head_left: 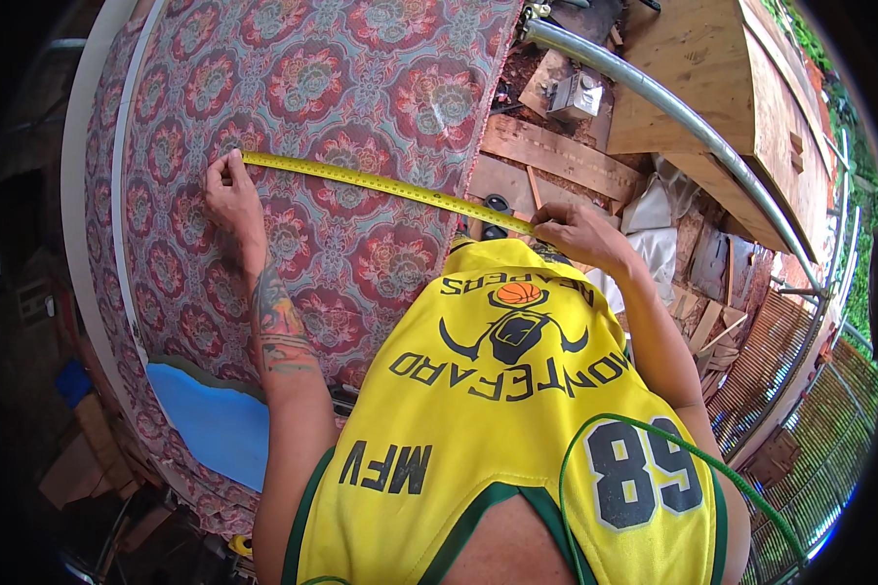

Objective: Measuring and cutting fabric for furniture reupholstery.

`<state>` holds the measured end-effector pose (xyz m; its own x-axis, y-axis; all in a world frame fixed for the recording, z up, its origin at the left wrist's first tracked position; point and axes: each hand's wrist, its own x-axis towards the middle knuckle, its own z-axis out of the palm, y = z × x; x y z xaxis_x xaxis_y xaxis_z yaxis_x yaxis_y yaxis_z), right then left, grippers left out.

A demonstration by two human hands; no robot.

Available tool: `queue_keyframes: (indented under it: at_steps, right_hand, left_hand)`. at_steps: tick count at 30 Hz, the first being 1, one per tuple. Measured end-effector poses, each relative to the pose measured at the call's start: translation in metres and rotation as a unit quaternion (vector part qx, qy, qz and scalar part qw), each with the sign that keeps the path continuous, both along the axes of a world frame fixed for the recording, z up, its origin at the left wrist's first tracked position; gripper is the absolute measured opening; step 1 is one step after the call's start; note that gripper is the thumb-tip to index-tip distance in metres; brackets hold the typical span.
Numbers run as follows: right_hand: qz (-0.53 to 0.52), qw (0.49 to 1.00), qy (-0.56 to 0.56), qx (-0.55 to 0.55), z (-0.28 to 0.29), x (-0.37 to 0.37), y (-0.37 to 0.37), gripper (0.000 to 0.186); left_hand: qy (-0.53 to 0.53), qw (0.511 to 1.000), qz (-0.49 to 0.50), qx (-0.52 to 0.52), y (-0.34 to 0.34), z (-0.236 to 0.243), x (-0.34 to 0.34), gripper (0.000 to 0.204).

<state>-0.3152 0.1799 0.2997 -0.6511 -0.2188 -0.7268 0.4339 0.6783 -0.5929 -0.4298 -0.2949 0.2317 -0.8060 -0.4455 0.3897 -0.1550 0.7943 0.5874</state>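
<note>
A yellow measuring tape (380, 183) is stretched across a floral patterned fabric (302, 78) in red, pink and grey-blue. My left hand (232, 200) pinches the tape's far-left end between thumb and fingers, over the fabric. The other end of the visible stretch is gripped by my right hand (585, 234), just beyond the fabric's right edge and close to my yellow jersey (517, 390). Between the hands the tape runs nearly straight, sloping down to the right. No case shows in my right hand, whose curled fingers hide the tape beyond them.
A curved metal pipe (673, 107) passes beside a plywood box (673, 58) at the upper right. Wooden boards (556, 151), a small metal box (578, 96) and white sheeting (651, 244) lie below. A blue surface (210, 419) borders the fabric at lower left.
</note>
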Motion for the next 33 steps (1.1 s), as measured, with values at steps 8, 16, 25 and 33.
queue_keyframes:
  at_steps: [8, 16, 25, 33]
  right_hand:
    - [-0.002, 1.000, -0.005, 0.001, -0.003, 0.001, 0.001, 0.037]
    - [0.000, 1.000, 0.002, 0.007, -0.009, 0.001, 0.002, 0.036]
    - [0.013, 1.000, 0.016, -0.018, -0.015, -0.001, 0.006, 0.035]
    - [0.018, 1.000, 0.015, -0.012, -0.009, -0.001, 0.004, 0.032]
  left_hand:
    - [-0.008, 1.000, -0.001, 0.002, 0.003, 0.005, 0.002, 0.031]
    - [-0.019, 1.000, 0.013, -0.008, 0.003, 0.008, 0.003, 0.034]
    - [0.003, 1.000, 0.009, -0.019, 0.003, 0.007, 0.001, 0.034]
    - [-0.009, 1.000, 0.016, -0.016, 0.000, 0.004, 0.000, 0.034]
